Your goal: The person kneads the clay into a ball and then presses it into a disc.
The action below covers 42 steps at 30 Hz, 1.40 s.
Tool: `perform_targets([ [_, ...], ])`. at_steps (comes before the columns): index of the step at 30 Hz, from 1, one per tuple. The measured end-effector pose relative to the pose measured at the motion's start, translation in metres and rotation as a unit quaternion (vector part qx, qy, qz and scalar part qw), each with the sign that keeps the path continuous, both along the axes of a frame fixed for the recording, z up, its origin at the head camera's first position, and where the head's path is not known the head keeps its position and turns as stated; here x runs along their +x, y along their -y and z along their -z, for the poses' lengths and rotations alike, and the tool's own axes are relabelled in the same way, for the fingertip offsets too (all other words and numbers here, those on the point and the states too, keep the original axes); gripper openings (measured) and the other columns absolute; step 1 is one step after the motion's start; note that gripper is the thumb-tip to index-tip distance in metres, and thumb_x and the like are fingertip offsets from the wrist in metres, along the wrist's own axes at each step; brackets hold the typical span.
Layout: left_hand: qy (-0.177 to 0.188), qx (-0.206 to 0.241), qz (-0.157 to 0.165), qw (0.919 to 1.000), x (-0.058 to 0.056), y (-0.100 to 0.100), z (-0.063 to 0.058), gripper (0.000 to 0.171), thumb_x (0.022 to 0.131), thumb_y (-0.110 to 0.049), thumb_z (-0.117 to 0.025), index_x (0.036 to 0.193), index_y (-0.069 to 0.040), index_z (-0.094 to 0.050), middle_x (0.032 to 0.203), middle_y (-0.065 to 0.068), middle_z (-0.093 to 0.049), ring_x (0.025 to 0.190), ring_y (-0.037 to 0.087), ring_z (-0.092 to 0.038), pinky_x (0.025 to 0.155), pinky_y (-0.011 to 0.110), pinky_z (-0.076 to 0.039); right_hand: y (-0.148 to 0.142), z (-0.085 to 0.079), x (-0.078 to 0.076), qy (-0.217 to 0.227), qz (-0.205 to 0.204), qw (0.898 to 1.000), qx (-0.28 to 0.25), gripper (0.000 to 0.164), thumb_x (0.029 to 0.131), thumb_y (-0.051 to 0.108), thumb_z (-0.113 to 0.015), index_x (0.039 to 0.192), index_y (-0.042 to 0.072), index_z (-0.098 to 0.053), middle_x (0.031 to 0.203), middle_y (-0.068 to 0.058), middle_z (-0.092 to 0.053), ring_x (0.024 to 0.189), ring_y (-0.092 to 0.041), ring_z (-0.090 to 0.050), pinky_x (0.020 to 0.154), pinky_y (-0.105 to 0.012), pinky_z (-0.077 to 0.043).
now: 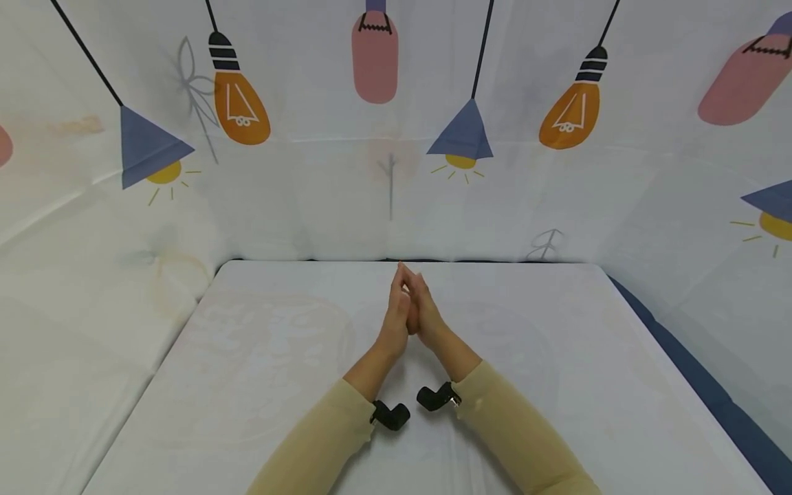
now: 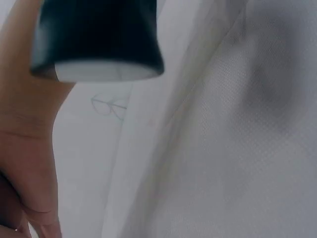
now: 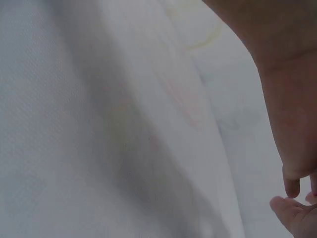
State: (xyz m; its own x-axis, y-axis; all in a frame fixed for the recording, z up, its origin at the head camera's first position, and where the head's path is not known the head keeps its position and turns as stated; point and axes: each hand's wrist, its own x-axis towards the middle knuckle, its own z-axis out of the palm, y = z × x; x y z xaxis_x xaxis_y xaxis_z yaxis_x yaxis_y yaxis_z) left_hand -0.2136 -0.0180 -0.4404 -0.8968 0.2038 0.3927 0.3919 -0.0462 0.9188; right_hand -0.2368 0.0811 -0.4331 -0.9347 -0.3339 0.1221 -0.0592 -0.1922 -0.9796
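My left hand [image 1: 394, 322] and right hand [image 1: 430, 317] meet over the middle of the white-covered table [image 1: 278, 385]. Their fingers point away from me and the fingertips come together in a peak, with a small gap between the palms. No object shows between them. At the left edge of the left wrist view is the left hand [image 2: 27, 168], its fingers mostly cut off. The right wrist view has the right hand [image 3: 292, 114] along its right side, with fingertips of the other hand [image 3: 292, 213] close below it.
Black wrist cameras [image 1: 391, 416] stick out inward from both light yellow sleeves [image 1: 328, 436]. Behind the table hangs a white sheet [image 1: 309, 199] printed with lamps and bulbs. Dark blue cloth [image 1: 693, 371] shows past the table's right edge.
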Motion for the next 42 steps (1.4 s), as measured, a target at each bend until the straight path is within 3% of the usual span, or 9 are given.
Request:
perform_targets([
  [4,0.012,0.006,-0.059,0.9982,-0.005,0.001,0.0,0.111,0.082,-0.091,-0.024,0.162,-0.016,-0.006,0.167,0.01,-0.001,0.152,0.03,-0.006,0.116,0.064,-0.012,0.004,-0.001,0.006,0.007,-0.023,1.0,0.006,0.079,0.101,0.066,-0.014,0.161,0.014,-0.022,0.165,-0.007,-0.023,0.142,-0.026,-0.032,0.102,-0.031,-0.036],
  [6,0.02,0.005,-0.088,0.9959,-0.009,0.004,0.0,0.113,0.079,-0.093,-0.024,0.162,-0.017,-0.01,0.167,0.011,-0.003,0.151,0.032,-0.009,0.116,0.063,-0.013,0.006,-0.002,0.009,0.006,-0.034,0.999,0.007,0.081,0.101,0.066,-0.013,0.16,0.012,-0.025,0.163,-0.009,-0.028,0.14,-0.03,-0.036,0.102,-0.032,-0.039],
  [11,0.027,-0.015,-0.124,0.9919,-0.018,0.014,0.006,0.113,0.08,-0.093,-0.021,0.161,-0.013,-0.014,0.166,0.015,-0.008,0.151,0.035,-0.012,0.116,0.063,-0.013,0.006,-0.006,0.016,-0.003,-0.048,0.999,-0.004,0.085,0.1,0.07,-0.014,0.159,0.01,-0.028,0.16,-0.014,-0.033,0.143,-0.035,-0.034,0.113,-0.048,-0.029],
  [15,0.025,-0.035,-0.105,0.9935,-0.022,0.019,0.013,0.11,0.086,-0.088,-0.016,0.16,-0.006,-0.012,0.165,0.019,-0.012,0.149,0.037,-0.016,0.116,0.063,-0.015,0.002,-0.011,0.017,-0.037,-0.048,0.998,-0.022,0.09,0.098,0.074,-0.016,0.159,0.007,-0.025,0.161,-0.019,-0.029,0.147,-0.034,-0.029,0.118,-0.053,-0.018],
  [19,0.018,-0.072,-0.062,0.9953,-0.021,0.018,0.016,0.111,0.087,-0.086,-0.01,0.159,-0.001,-0.009,0.164,0.021,-0.013,0.15,0.039,-0.015,0.116,0.062,-0.015,-0.002,-0.014,0.012,-0.07,-0.025,0.997,-0.035,0.09,0.098,0.074,-0.018,0.159,0.007,-0.024,0.161,-0.02,-0.028,0.15,-0.029,-0.024,0.12,-0.049,-0.016],
  [24,0.025,-0.109,-0.005,0.9937,-0.016,0.012,0.015,0.112,0.083,-0.088,-0.006,0.161,-0.007,-0.004,0.166,0.016,-0.008,0.151,0.035,-0.012,0.117,0.062,-0.013,-0.007,-0.016,0.004,-0.083,0.013,0.996,-0.04,0.085,0.101,0.069,-0.018,0.159,0.008,-0.023,0.162,-0.014,-0.029,0.151,-0.025,-0.021,0.122,-0.045,-0.012],
  [27,0.039,-0.114,0.019,0.9925,-0.012,0.009,0.014,0.105,0.087,-0.084,-0.005,0.161,-0.01,-0.003,0.166,0.015,-0.008,0.151,0.036,-0.014,0.117,0.062,-0.015,-0.008,-0.015,0.0,-0.086,0.032,0.995,-0.028,0.077,0.104,0.061,-0.015,0.159,0.008,-0.024,0.162,-0.013,-0.028,0.151,-0.025,-0.019,0.122,-0.046,-0.009],
  [35,0.047,-0.006,0.073,0.9962,-0.004,0.007,0.013,0.078,0.104,-0.062,-0.006,0.161,-0.01,-0.006,0.164,0.023,-0.013,0.149,0.04,-0.021,0.118,0.058,-0.014,-0.006,-0.015,-0.009,-0.094,0.087,0.992,0.022,0.06,0.108,0.04,-0.021,0.157,0.007,-0.03,0.162,-0.014,-0.029,0.151,-0.025,-0.02,0.121,-0.05,-0.008],
  [42,0.025,0.061,0.065,0.9957,-0.005,0.008,0.008,0.083,0.1,-0.07,-0.014,0.162,-0.014,-0.01,0.166,0.013,-0.013,0.147,0.036,-0.026,0.119,0.057,-0.014,-0.002,-0.007,-0.013,-0.074,0.087,0.992,0.052,0.061,0.105,0.037,-0.026,0.157,0.006,-0.029,0.163,-0.01,-0.026,0.151,-0.023,-0.017,0.121,-0.049,-0.008],
])
